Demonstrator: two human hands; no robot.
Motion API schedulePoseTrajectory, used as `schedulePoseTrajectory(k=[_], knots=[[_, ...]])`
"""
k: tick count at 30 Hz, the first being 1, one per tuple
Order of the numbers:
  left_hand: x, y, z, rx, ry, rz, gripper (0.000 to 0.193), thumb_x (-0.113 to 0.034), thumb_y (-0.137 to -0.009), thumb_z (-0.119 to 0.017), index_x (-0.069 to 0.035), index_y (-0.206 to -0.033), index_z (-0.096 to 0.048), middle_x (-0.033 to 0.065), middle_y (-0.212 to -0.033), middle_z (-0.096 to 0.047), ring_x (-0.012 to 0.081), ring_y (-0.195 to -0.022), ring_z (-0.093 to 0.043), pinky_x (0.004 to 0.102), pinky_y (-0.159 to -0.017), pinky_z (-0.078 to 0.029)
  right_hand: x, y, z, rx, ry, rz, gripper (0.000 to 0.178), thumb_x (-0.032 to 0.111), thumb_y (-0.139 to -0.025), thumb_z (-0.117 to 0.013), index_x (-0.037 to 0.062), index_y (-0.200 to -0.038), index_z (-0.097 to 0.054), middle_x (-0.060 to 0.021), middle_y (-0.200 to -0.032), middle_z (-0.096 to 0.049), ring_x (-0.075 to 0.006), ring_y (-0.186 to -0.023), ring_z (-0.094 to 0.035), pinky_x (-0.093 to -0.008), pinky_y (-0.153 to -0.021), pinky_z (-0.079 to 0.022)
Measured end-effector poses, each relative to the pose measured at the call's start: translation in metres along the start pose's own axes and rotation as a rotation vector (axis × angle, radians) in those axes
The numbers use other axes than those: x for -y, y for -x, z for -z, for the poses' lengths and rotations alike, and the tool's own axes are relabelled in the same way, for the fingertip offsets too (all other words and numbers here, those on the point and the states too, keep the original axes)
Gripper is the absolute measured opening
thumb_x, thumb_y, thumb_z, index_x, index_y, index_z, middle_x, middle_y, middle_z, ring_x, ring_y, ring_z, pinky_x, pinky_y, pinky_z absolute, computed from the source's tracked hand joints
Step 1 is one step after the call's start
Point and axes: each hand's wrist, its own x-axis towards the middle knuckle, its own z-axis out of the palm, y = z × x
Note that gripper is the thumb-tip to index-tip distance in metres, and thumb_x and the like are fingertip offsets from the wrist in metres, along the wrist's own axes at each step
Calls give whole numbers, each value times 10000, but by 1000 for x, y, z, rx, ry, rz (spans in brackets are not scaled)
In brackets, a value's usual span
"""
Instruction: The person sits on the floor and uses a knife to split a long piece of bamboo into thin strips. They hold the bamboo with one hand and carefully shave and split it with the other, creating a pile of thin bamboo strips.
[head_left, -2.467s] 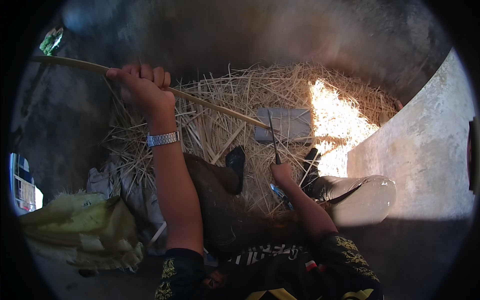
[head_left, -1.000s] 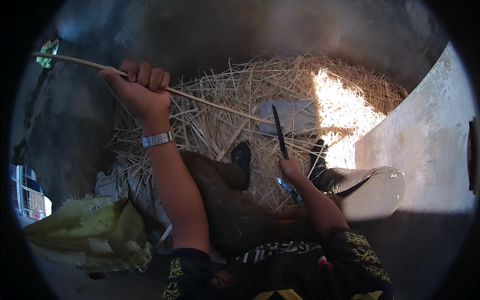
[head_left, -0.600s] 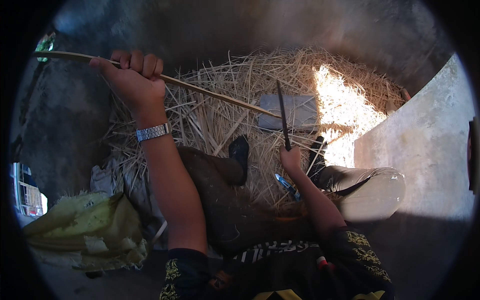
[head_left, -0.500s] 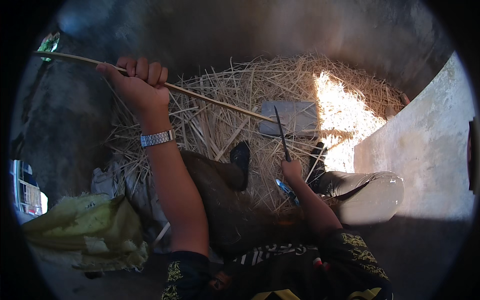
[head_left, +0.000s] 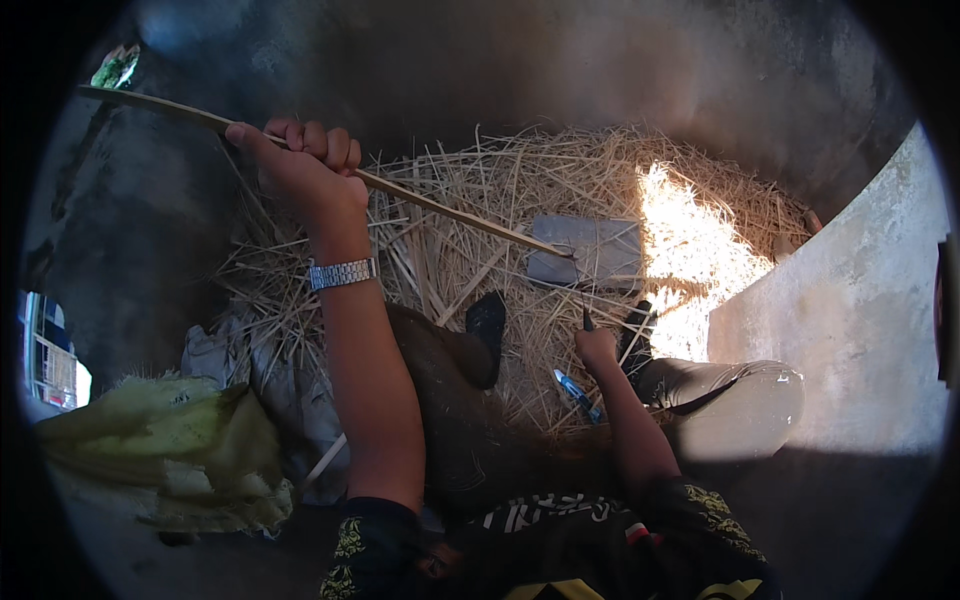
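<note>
Your left hand [head_left: 312, 172]: closed round one strip [head_left: 450, 212], tip over grey block [head_left: 606, 236], toward left edge. Your right hand [head_left: 597, 348]: gripping one knife [head_left: 587, 319].

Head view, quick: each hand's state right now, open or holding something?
Left hand: closed, holding a long thin strip.
Right hand: closed, holding a dark knife.

A long tan strip [head_left: 450, 211] slants near a dark knife [head_left: 587, 319].

Room over right end of grey block [head_left: 612, 240], pale strip [head_left: 450, 209] across left
</note>
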Motion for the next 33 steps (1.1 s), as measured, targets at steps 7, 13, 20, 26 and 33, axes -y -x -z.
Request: schedulePoseTrajectory(k=[7,13,20,26,33], knots=[[0,-4,24,-98,-57,-107,630,-741,-949,-356,-138,-767,-342,-31,-527,-226,103,-403,-153,280,-401,-163,116,72,95,-129,-288,398,333,255,-812,-657,-63,-718,-630,-160,-631,-626,-273,-594,-644,-411,-575,-482],[0,4,9,-196,-110,-94,635,-736,-955,-335,-137,-747,-316,-27,-519,-235,104,-387,-204,273,-382,-194,50,49,28,533,-633,-237,290,238,-855,-670,-33,-802,-580,-46,-514,-499,-176,-474,-534,-322,-420,-350],[0,4,20,-177,-174,-153,667,-756,-942,-317,-136,-700,-279,-26,-516,-209,100,-391,-221,275,-363,-212,109,60,90,-141,-290,260,345,272,-830,-691,-8,-657,-589,-39,-518,-513,-155,-477,-517,-314,-451,-372],[3,3,4,-134,-171,-147,661,-748,-947,-310,-129,-717,-281,-23,-535,-225,98,-391,-234,269,-353,-219,36,35,22,-200,-562,397,368,325,-813,-673,-23,-723,-598,-75,-565,-556,-210,-509,-555,-359,-510,-431],[-3,7,16,-289,-195,-144,646,-734,-956,-300,-128,-732,-289,-17,-572,-277,97,-371,-286,272,-344,-260,115,66,85,-57,-52,328,308,225,-833,-605,-70,-747,-619,-178,-647,-626,-332,-675,-681,-459,-647,-496]])
